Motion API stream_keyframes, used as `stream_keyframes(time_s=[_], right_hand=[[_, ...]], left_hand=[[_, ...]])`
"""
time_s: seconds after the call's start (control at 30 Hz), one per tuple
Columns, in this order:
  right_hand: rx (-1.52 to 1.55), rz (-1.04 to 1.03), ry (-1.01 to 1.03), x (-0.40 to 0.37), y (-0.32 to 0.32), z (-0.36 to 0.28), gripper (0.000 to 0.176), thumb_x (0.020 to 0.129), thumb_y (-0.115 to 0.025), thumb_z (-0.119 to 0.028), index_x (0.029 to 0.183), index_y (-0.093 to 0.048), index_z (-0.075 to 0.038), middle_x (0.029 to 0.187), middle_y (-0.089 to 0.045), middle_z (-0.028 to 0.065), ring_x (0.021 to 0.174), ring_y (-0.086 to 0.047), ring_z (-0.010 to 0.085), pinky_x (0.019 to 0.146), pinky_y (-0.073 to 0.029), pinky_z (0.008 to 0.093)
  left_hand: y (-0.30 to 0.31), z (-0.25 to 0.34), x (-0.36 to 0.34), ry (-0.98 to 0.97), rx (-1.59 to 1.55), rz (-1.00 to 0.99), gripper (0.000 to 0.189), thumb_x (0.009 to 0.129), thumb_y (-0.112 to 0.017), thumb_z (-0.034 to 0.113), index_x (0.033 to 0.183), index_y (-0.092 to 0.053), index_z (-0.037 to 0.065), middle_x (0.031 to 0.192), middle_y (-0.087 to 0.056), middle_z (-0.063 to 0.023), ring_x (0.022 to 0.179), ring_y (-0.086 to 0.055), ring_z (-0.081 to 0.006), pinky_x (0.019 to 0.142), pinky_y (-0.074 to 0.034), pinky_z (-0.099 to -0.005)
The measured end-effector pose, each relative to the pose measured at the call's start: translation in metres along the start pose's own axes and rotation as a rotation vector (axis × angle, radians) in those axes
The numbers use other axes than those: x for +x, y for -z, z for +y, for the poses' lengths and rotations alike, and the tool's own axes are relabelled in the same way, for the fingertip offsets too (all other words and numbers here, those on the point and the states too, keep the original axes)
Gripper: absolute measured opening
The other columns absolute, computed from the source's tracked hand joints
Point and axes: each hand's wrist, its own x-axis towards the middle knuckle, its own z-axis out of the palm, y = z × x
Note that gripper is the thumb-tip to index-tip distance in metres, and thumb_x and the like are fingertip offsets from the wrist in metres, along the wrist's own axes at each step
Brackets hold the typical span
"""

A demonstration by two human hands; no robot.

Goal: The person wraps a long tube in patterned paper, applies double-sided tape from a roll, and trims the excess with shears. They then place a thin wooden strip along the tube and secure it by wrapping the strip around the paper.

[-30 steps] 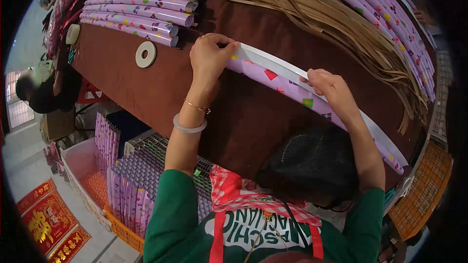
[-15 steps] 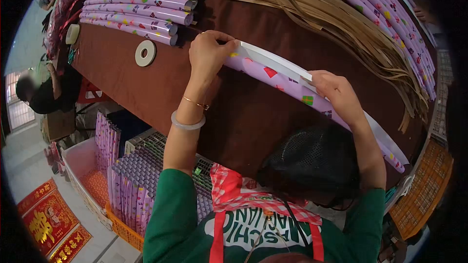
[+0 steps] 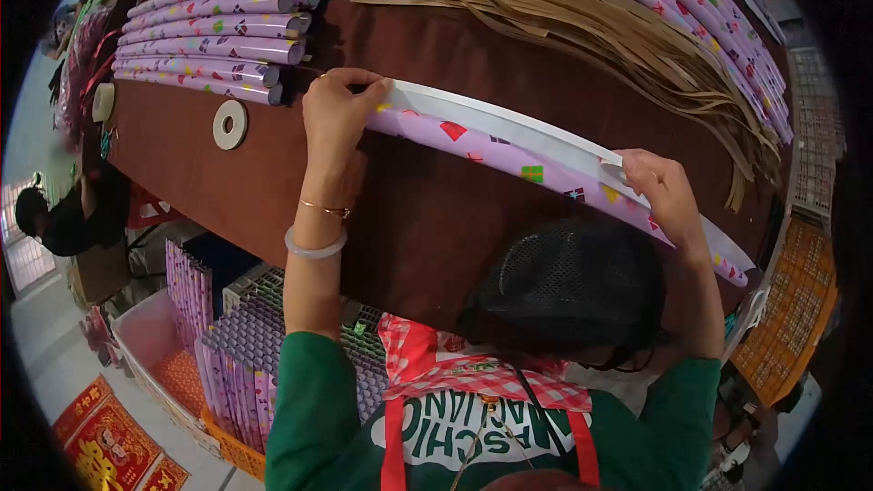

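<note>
With left hand [image 3: 341, 118], pinches one end of purple-printed wrap [image 3: 498, 159], slanting rightward and bodyward past right hand [image 3: 661, 189], closed on small pale piece [image 3: 612, 172].

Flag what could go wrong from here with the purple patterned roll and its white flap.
The left hand pinches one end of the purple patterned roll and the right hand grips the white flap farther along; an uneven pull might skew or crease it. Beyond the right hand, the roll's far end has no hand on it and lies near the edge of the table, so it could shift or get knocked.
</note>
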Motion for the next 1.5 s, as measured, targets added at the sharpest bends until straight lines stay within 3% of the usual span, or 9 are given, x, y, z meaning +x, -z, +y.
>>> stream_keyframes(time_s=[0.2, 0.33, 0.4, 0.5, 0.8, 0.93, 1.03, 1.27, 1.5], right_hand=[[-0.135, 0.016, -0.192, -0.016, 0.015, -0.007, 0.04, 0.088, -0.054, -0.032, 0.092, -0.064, 0.006, 0.08, -0.064, 0.012, 0.072, -0.056, 0.0161, 0.068, -0.045, 0.0292], [-0.186, 0.085, -0.175, -0.027, 0.009, -0.008, 0.038, 0.087, -0.056, -0.032, 0.092, -0.064, 0.005, 0.079, -0.064, 0.0142, 0.071, -0.059, 0.0197, 0.068, -0.046, 0.0309], [-0.278, 0.144, -0.04, -0.031, 0.007, -0.002, 0.036, 0.085, -0.058, -0.031, 0.093, -0.065, 0.004, 0.082, -0.065, 0.0163, 0.075, -0.063, 0.025, 0.07, -0.047, 0.0325], [-0.322, 0.169, -0.034, -0.032, 0.008, -0.002, 0.035, 0.084, -0.059, -0.029, 0.092, -0.065, 0.004, 0.084, -0.065, 0.0184, 0.078, -0.064, 0.0293, 0.071, -0.047, 0.0334], [-0.322, 0.142, -0.208, -0.036, 0.029, 0.0, 0.033, 0.083, -0.06, -0.028, 0.086, -0.066, 0.004, 0.071, -0.063, 0.017, 0.064, -0.062, 0.0256, 0.063, -0.046, 0.032], [-0.296, 0.211, -0.169, -0.04, 0.029, 0.011, 0.033, 0.082, -0.06, -0.028, 0.084, -0.066, 0.004, 0.07, -0.063, 0.0162, 0.062, -0.061, 0.0238, 0.061, -0.046, 0.0315], [-0.29, 0.227, -0.143, -0.042, 0.028, 0.011, 0.036, 0.081, -0.061, -0.031, 0.084, -0.065, 0.005, 0.072, -0.063, 0.0176, 0.065, -0.063, 0.0259, 0.062, -0.047, 0.0321], [-0.515, 0.241, -0.105, -0.045, 0.035, 0.015, 0.042, 0.078, -0.062, -0.036, 0.084, -0.065, 0.006, 0.08, -0.064, 0.0213, 0.073, -0.064, 0.0335, 0.066, -0.049, 0.0354], [-0.541, 0.237, -0.169, -0.054, 0.049, 0.023, 0.042, 0.081, -0.057, -0.035, 0.084, -0.064, 0.006, 0.079, -0.063, 0.022, 0.07, -0.061, 0.0362, 0.063, -0.048, 0.0375]], left_hand=[[0.0, 0.003, -0.001, 0.001, -0.027, 0.012, 0.022, 0.071, -0.069, 0.021, 0.078, -0.069, 0.001, 0.067, -0.065, -0.0112, 0.057, -0.06, -0.0162, 0.057, -0.046, -0.0278], [0.002, 0.004, -0.002, -0.014, -0.058, -0.005, 0.023, 0.072, -0.07, 0.02, 0.08, -0.068, -0.002, 0.064, -0.064, -0.0079, 0.058, -0.057, -0.0104, 0.055, -0.044, -0.0254], [-0.003, -0.005, 0.002, -0.001, -0.087, -0.004, 0.024, 0.072, -0.07, 0.02, 0.081, -0.068, -0.002, 0.065, -0.064, -0.0077, 0.058, -0.057, -0.0106, 0.056, -0.044, -0.0255], [-0.001, -0.001, 0.0, 0.01, -0.084, 0.007, 0.023, 0.073, -0.07, 0.019, 0.081, -0.068, -0.003, 0.068, -0.065, -0.0081, 0.06, -0.057, -0.0103, 0.057, -0.045, -0.0249], [-0.001, -0.001, 0.0, 0.065, -0.114, 0.003, 0.023, 0.074, -0.071, 0.015, 0.083, -0.066, -0.005, 0.072, -0.065, -0.0064, 0.065, -0.056, -0.0082, 0.061, -0.044, -0.0222], [-0.001, -0.004, 0.002, 0.111, -0.149, -0.035, 0.02, 0.075, -0.07, 0.012, 0.083, -0.066, -0.005, 0.074, -0.064, -0.0054, 0.067, -0.056, -0.0078, 0.062, -0.044, -0.0219], [-0.002, -0.003, -0.001, 0.117, -0.349, -0.047, 0.015, 0.075, -0.069, 0.008, 0.08, -0.065, -0.005, 0.076, -0.062, -0.0029, 0.067, -0.054, -0.0076, 0.063, -0.042, -0.0202], [-0.001, 0.0, 0.0, 0.156, -0.214, -0.034, 0.013, 0.076, -0.069, 0.006, 0.08, -0.065, -0.006, 0.084, -0.062, -0.0044, 0.071, -0.055, -0.0081, 0.065, -0.043, -0.0207], [0.0, -0.004, 0.001, 0.106, -0.198, -0.052, 0.019, 0.077, -0.071, 0.013, 0.087, -0.066, -0.003, 0.08, -0.062, -0.0033, 0.072, -0.053, -0.0081, 0.066, -0.041, -0.0203]])
